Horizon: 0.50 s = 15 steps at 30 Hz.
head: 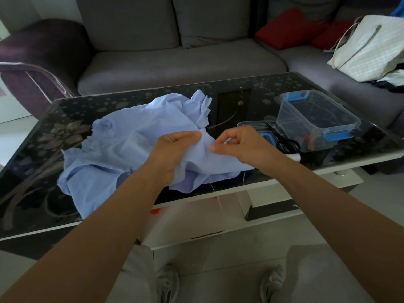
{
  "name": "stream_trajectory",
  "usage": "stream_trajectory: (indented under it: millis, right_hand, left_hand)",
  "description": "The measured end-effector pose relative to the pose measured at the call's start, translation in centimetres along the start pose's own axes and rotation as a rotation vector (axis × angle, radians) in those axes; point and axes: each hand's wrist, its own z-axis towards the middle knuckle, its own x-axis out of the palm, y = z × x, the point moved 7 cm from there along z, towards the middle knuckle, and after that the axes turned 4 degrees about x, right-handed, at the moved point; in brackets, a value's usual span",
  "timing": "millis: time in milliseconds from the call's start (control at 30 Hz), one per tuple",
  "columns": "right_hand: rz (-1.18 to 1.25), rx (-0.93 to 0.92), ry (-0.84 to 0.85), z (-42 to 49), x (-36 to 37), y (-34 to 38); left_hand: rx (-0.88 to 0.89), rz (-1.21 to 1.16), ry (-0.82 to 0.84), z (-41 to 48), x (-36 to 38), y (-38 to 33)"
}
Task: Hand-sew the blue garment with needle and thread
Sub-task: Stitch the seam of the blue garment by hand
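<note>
A: Where's the garment?

B: Crumpled on the table, left of centre. The near edge is lifted off the glass by both hands.

A: Orientation?

B: The long axis runs diagonally, from near-left to far-right. A ruffled cuff points at the far-right end, toward the sofa. A second ruffle sits at the left side. The near-left corner hangs over the table edge.

A: Left hand?

B: It grips a fold of the cloth, thumb on top, fingers curled under and hidden by fabric.

A: Right hand?

B: Fingers curled, with thumb and forefinger tips meeting right at the fold, just beside the left thumb. A short pale sliver shows inside the curl and reads as the needle. It is too small to be sure. Its axis tilts from lower-left to upper-right. I can't tell which end is the point.

A: Thread?

B: A thin pale strand hangs from under the near hem, roughly vertical, dropping past the table edge. Another strand drops below the right wrist.

A: Anything else on the table?

B: A clear box with blue clips sits far-right, its long side angled near-right to far-left. Its lid lies flat just left of it, behind the right hand. Black scissors lie at the box's near corner, touching it.

A: Off the table?

B: A red cushion and a white bag are on the sofa. Both shoes are on the floor at the bottom of the view.
</note>
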Motion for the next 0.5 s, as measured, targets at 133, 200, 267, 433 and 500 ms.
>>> stream_trajectory:
  millis: [133, 200, 267, 433, 500]
  right_hand:
    - [0.029, -0.104, -0.138, 0.3, 0.8, 0.5]
    - [0.020, -0.134, -0.203, 0.5, 1.0, 0.4]
    - [0.022, -0.146, -0.242, 0.8, 1.0, 0.1]
    - [-0.042, -0.115, 0.152, 0.3, 2.7, 0.3]
    - [-0.066, -0.068, 0.458, -1.2, 4.3, 0.2]
  left_hand:
    - [-0.018, 0.029, 0.029, 0.1, 0.4, 0.3]
    - [-0.013, 0.032, 0.037, 0.1, 0.6, 0.3]
    - [-0.026, 0.005, 0.030, 0.1, 0.6, 0.4]
    - [-0.035, -0.007, -0.002, 0.1, 0.0, 0.3]
    - [-0.044, 0.012, -0.035, -0.1, -0.3, 0.0]
